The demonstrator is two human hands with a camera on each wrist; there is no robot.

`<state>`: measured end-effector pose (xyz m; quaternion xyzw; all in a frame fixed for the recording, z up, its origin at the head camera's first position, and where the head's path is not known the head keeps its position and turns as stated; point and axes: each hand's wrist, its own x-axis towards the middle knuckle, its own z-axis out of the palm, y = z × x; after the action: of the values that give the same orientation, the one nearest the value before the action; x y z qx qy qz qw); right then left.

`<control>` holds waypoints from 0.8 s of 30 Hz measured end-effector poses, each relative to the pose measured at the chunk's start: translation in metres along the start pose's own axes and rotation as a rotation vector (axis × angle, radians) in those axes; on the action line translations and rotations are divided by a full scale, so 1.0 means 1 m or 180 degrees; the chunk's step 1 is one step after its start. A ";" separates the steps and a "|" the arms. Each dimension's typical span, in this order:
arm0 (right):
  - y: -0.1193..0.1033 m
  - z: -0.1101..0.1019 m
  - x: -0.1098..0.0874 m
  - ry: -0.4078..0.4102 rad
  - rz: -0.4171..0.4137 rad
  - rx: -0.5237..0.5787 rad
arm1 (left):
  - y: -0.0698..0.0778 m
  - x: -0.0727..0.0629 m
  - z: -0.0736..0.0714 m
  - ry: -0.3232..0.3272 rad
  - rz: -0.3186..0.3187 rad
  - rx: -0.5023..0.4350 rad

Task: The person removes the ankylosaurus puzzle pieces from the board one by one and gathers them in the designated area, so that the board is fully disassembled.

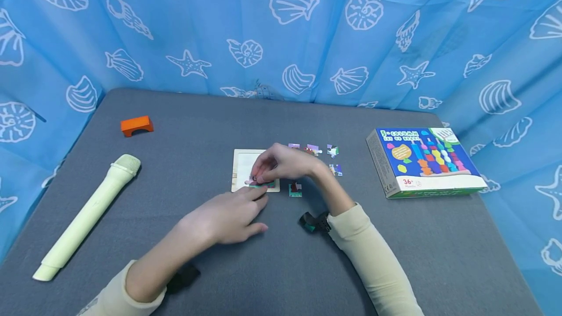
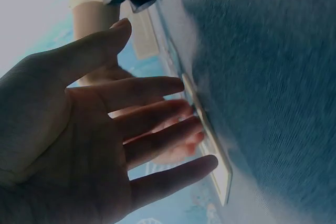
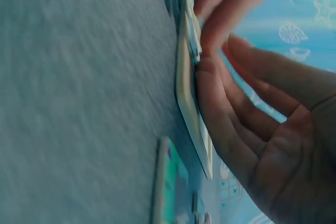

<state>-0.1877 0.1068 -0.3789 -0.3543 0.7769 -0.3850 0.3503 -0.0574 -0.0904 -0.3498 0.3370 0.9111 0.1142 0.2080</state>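
A small wooden jigsaw tray (image 1: pixel 235 169) with a pale inside lies mid-table. Over its front part, my right hand (image 1: pixel 287 162) pinches a jigsaw piece (image 1: pixel 250 181) between thumb and fingers, low against the tray; the right wrist view shows the fingertips close at the wooden rim (image 3: pixel 182 85). Colourful picture area shows along the tray's front edge, partly hidden by fingers. My left hand (image 1: pixel 224 218) has its fingers stretched out, the tips resting at the tray's front rim. In the left wrist view its palm and spread fingers hold nothing.
Loose jigsaw pieces lie right of the tray, among them a green-edged one (image 1: pixel 295 190) and a white-and-green one (image 1: pixel 332 150). A bead toy box (image 1: pixel 428 160) stands at right. On the left are an orange arch block (image 1: pixel 137 125) and a pale green microphone-shaped object (image 1: pixel 88 216).
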 end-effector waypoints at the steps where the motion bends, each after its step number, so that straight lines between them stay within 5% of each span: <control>1: -0.001 0.001 0.001 0.0011 0.0004 -0.0037 | 0.001 0.000 0.001 -0.0016 -0.0006 0.0005; 15: -0.012 0.015 0.007 0.0265 0.0315 -0.0658 | 0.008 0.003 0.008 -0.0101 -0.0155 0.0064; 24: -0.011 0.014 0.007 0.0236 0.0221 -0.0428 | 0.007 0.004 0.008 -0.0130 -0.0200 0.0087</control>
<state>-0.1768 0.0917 -0.3777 -0.3354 0.8252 -0.3324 0.3098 -0.0525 -0.0814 -0.3558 0.3133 0.9183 0.0882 0.2254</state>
